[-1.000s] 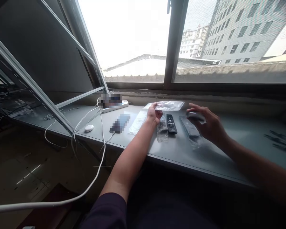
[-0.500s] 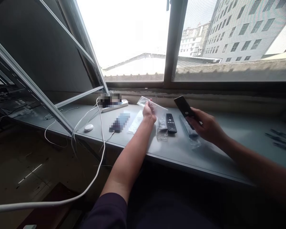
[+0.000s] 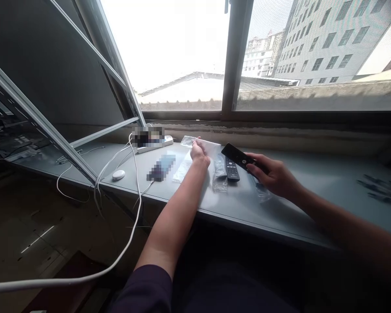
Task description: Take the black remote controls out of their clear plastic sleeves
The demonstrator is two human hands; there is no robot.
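Note:
My left hand is closed on a clear plastic bag, held just above the table. My right hand grips a black remote control by its near end, its far end pointing left toward the bag. Below it on the table lies a second black remote control with rows of buttons, partly covered by the held one. Left of that remote is a bagged item in clear plastic. Under my right hand another clear plastic bag lies partly hidden.
White plastic sheets lie left of my left hand. Further left are a phone-like device on a cable, a round white object and a power strip. A white cable hangs in front. Dark items lie far right.
My right hand has brought the remote left and down, closer to the bag, and its face is tilted differently. My left hand and the bag have shifted slightly left and lower.

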